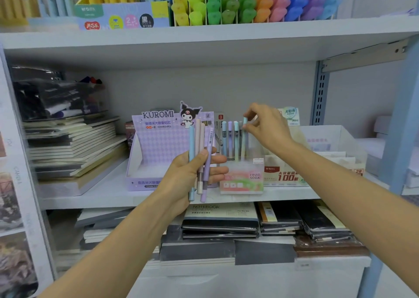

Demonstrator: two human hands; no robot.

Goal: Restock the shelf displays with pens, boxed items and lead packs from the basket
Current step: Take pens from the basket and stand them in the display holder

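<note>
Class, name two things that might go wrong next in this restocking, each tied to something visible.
The left hand grips several fanned pens; one might slip out. The right hand pinches a teal pen by its top among upright pens in the Fruit Soda box; pushing it in may knock neighbours askew.

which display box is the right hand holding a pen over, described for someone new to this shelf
Look along the middle shelf, between the purple Kuromi box and the white box marked 100. The small display box standing there holds upright pastel pens; it alone has a pink-green front reading FRUIT SODA.
</note>
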